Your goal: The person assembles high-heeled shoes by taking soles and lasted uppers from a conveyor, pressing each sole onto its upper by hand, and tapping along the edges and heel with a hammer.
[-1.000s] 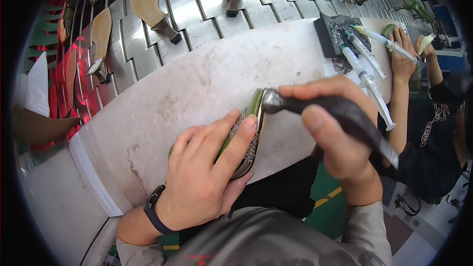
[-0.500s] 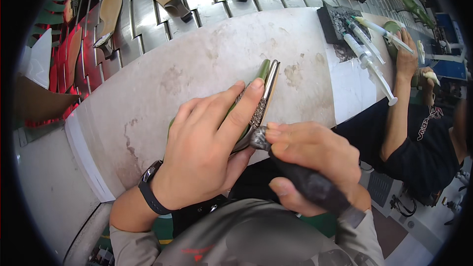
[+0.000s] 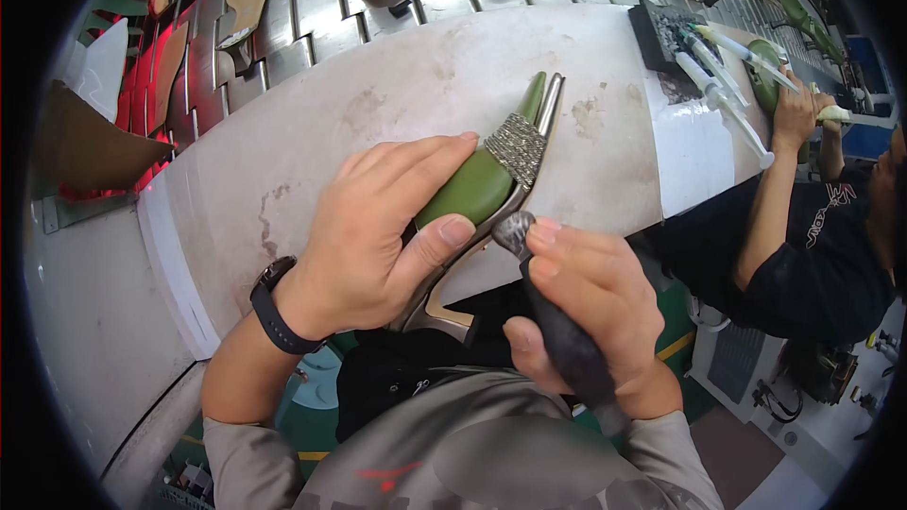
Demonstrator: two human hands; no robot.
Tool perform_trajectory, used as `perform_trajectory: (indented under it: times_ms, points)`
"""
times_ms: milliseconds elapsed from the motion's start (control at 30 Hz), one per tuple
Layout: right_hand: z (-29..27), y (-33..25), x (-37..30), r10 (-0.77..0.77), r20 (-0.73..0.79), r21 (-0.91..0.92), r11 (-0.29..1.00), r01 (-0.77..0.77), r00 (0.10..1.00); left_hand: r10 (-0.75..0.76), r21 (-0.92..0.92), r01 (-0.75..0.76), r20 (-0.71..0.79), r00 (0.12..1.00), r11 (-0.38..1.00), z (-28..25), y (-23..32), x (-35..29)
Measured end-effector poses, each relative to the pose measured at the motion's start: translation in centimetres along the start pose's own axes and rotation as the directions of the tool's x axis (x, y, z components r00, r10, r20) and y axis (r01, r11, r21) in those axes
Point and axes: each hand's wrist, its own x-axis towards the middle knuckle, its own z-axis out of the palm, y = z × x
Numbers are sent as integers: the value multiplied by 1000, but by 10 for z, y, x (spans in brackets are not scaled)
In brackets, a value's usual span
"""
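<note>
Right hand: fingers wrapped round one dark-handled hammer. Left hand: clasping one green shoe, at the near edge of the pale worktable; probably stiff, fairly heavy, smooth-sided; best held behind its textured band.

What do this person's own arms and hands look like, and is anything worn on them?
The left hand and right hand are both bare, without gloves. A black watch-like band circles the left wrist; none shows on the right. Light grey-beige sleeves cover the upper arms, leaving the forearms bare. No cables or markings show on either arm.
</note>
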Motion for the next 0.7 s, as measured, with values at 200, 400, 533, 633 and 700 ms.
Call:
perform_trajectory:
  times_ms: [200, 400, 533, 633, 700]
  points:
    - [19, -9, -2, 27, 54, 80, 996, -31, 998, 22, 36, -22, -12, 1000, 999, 1, -3, 0]
    - [42, -20, -18, 89, 6, 303, 949, -86, 996, 6, 30, -5, -38, 999, 1000, 2, 3, -2]
    - [40, -17, -21, 141, 36, 437, 888, -143, 989, -55, -23, 55, -11, 998, 998, 1, 6, -1]
    - [14, -11, -17, 304, 126, 510, 797, -325, 944, -109, -120, 102, -60, 992, 988, 3, 12, 3]
    - [-1, 3, -13, 309, -109, 513, 831, -213, 945, -125, -147, 112, -80, 989, 983, 4, 29, 14]
